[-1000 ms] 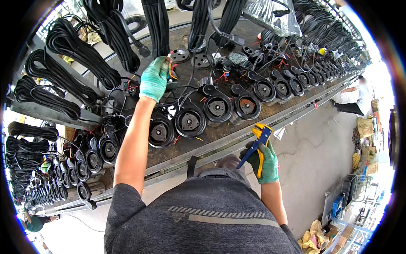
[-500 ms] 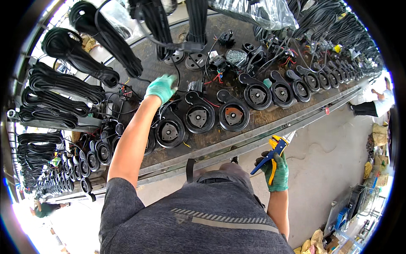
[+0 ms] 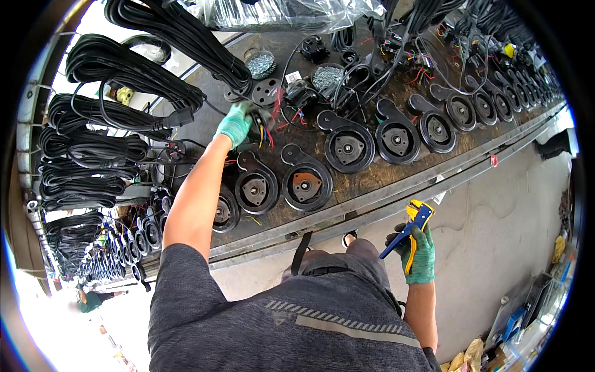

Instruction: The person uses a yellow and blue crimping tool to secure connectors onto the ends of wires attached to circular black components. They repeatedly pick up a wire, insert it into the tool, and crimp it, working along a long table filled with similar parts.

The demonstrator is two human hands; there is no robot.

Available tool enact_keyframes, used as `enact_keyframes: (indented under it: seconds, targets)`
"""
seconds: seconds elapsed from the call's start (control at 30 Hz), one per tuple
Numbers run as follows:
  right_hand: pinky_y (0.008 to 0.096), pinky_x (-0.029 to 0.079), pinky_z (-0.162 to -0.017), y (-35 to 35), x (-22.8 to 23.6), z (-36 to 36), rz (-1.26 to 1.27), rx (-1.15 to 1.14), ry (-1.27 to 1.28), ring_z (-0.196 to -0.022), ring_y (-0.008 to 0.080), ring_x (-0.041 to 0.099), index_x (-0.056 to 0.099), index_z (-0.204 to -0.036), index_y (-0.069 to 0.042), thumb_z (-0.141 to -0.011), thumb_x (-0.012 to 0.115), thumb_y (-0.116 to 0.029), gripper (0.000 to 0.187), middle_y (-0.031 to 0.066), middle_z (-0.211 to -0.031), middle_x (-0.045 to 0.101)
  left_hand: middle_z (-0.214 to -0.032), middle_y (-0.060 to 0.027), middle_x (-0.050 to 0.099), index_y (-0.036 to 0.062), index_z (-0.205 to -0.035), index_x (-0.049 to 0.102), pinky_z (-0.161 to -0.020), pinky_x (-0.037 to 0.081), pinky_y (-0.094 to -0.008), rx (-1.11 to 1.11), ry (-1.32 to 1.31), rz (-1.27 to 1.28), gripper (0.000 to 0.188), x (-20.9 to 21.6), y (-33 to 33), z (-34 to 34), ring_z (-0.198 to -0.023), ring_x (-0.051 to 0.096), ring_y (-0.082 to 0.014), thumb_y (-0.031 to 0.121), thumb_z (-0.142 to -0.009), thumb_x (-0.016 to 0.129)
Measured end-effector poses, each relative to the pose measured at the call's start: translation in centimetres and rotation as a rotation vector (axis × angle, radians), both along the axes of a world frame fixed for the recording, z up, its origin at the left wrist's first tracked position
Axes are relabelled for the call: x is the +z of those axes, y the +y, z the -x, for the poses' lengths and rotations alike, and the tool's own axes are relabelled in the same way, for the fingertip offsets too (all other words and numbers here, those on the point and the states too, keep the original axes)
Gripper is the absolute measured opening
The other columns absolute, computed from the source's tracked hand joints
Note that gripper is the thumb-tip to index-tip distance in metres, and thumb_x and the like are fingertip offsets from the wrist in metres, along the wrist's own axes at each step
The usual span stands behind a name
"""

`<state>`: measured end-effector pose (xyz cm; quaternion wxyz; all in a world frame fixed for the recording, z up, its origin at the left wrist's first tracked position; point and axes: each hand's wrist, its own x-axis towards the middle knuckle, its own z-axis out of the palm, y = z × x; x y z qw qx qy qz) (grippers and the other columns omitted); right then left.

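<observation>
My left hand (image 3: 234,126), in a green glove, reaches over the workbench. Its fingers are closed on a small dark part with coloured wires (image 3: 265,121), smeared by motion, so its exact kind is unclear. Below the bench edge, my gloved right hand (image 3: 421,259) grips a blue and yellow wire stripper (image 3: 418,222), jaws pointing up. Nearest my left hand are a round black housing with a grey plate (image 3: 255,191) and another with a rust-coloured plate (image 3: 306,183). A black disc with holes (image 3: 266,92) lies just beyond my left fingers.
Black housings (image 3: 396,139) stand in a row along the bench's metal edge (image 3: 384,201). Bundles of black cable (image 3: 133,68) hang at the left. Bowls of small metal pieces (image 3: 328,77), loose wired parts (image 3: 302,96) and clear plastic bags (image 3: 291,15) occupy the far side.
My left hand has closed on the wired part and lifted it off the bench. The view has shifted, with the housings now further left. My right hand still holds the wire stripper.
</observation>
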<state>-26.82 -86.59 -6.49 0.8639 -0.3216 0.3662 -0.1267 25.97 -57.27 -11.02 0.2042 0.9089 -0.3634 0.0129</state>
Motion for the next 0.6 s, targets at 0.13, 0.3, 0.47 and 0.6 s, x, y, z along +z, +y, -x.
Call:
enact_keyframes:
  seconds: [0.13,0.3,0.47,0.6]
  targets:
    - [0.0469,0.063,-0.079,-0.8,1.8,-2.5,0.061,0.074,-0.052,-0.087,0.0317,0.073,0.052,-0.131,-0.008,-0.095,0.070,-0.023,0.043,0.0142,-0.105,0.068,-0.099,-0.0148,0.071,0.0060,-0.128,0.066,-0.088,0.054,-0.0362,0.134,0.049,0.169,0.034,3.8,3.9,-1.0,-0.089,0.066,-0.0260,0.000,-0.100,0.047]
    - [0.0418,0.063,-0.082,0.0,1.3,-5.8,0.019,0.148,-0.094,-0.092,0.0271,0.073,0.055,-0.131,-0.004,-0.096,0.070,-0.015,0.040,0.0119,-0.108,0.069,-0.102,-0.0111,0.072,0.0085,-0.129,0.067,-0.082,0.054,-0.0327,0.330,0.369,0.074,0.032,10.7,3.8,6.0,-0.083,0.067,-0.0194,0.006,-0.102,0.050]
    - [0.0363,0.062,-0.082,3.1,2.3,-8.3,-0.060,0.199,-0.164,-0.088,0.0210,0.071,0.054,-0.134,-0.004,-0.096,0.069,-0.009,0.041,0.0085,-0.107,0.069,-0.127,-0.0213,0.069,0.0037,-0.137,0.060,-0.099,0.052,-0.0397,0.082,0.348,-0.097,0.040,6.6,2.7,6.3,-0.116,0.067,-0.0352,0.016,-0.099,0.061]
    - [0.0450,0.063,-0.083,4.4,1.4,-6.1,0.008,0.138,-0.080,-0.090,0.0292,0.073,0.057,-0.128,-0.004,-0.094,0.070,-0.015,0.037,0.0140,-0.109,0.069,-0.131,-0.0244,0.066,0.0034,-0.139,0.058,-0.103,0.050,-0.0437,-0.030,0.464,-0.404,0.049,5.7,-1.1,4.7,-0.122,0.062,-0.0409,0.028,-0.098,0.062]
